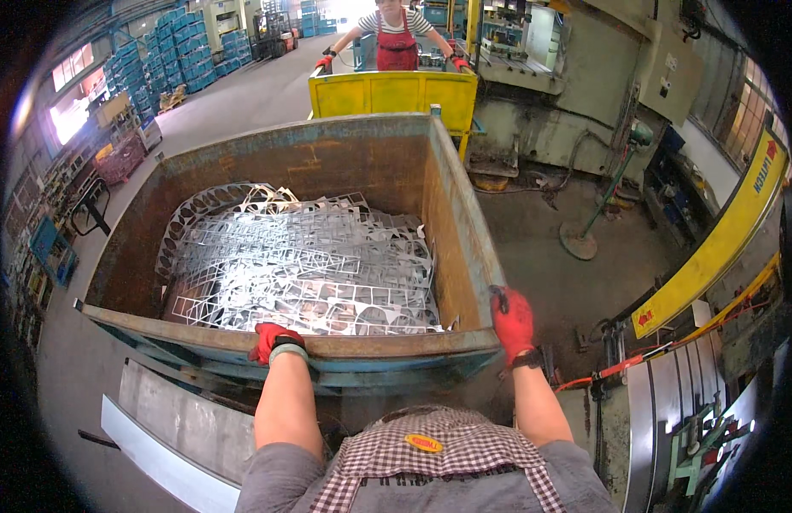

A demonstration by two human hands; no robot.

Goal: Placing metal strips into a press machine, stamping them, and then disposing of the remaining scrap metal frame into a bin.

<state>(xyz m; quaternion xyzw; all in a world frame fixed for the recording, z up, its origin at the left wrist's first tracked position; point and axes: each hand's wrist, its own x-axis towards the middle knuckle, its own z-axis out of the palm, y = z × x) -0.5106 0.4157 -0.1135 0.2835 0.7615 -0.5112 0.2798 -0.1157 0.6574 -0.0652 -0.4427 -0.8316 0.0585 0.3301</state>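
A large rusty blue metal scrap bin [387, 345] stands right in front of me. Inside it lies a heap of shiny punched sheet-metal scrap [302, 256], with a curled strip [186, 214] along the left wall. In a red glove, my left hand [276, 340] is closed over the bin's near rim. My right hand [513, 320], gloved in red too, grips the near right corner, its thumb and fingers against the top edge; part of the grip is hidden.
Beyond the bin, a co-worker [397, 43] in a red apron holds a yellow container [396, 94]. A green-poled stand [579, 241] and a yellow machine guard [712, 248] are at right. Metal sheets [169, 457] lie near left; blue crates [186, 51] stack far left.
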